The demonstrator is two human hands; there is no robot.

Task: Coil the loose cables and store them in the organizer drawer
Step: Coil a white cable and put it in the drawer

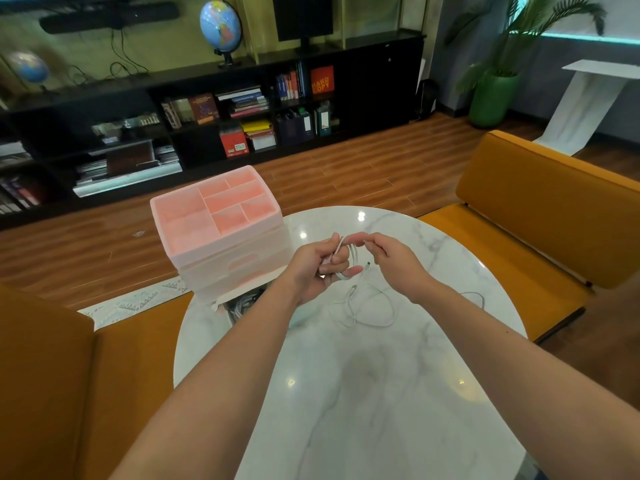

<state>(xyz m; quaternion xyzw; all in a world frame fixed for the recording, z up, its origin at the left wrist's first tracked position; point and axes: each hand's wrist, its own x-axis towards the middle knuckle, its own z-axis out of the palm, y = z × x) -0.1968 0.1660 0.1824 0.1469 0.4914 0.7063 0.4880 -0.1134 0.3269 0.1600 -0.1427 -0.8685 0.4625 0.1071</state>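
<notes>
In the head view, the left hand (320,268) holds a small coil of the white cable (349,261) wound around its fingers, above the marble table (381,393). The right hand (391,261) pinches the same cable just beside the coil, so both hands are close together. The loose tail hangs down and lies on the table below the hands, nearer the right arm. The pink organizer (214,220) stands left of the hands, its drawers seemingly closed.

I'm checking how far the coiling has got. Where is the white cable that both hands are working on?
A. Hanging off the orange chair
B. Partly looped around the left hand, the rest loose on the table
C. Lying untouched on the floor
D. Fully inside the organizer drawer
B: loops of the white cable sit around the left hand, the right hand pinches a strand, and the rest lies loose on the marble table.
</notes>
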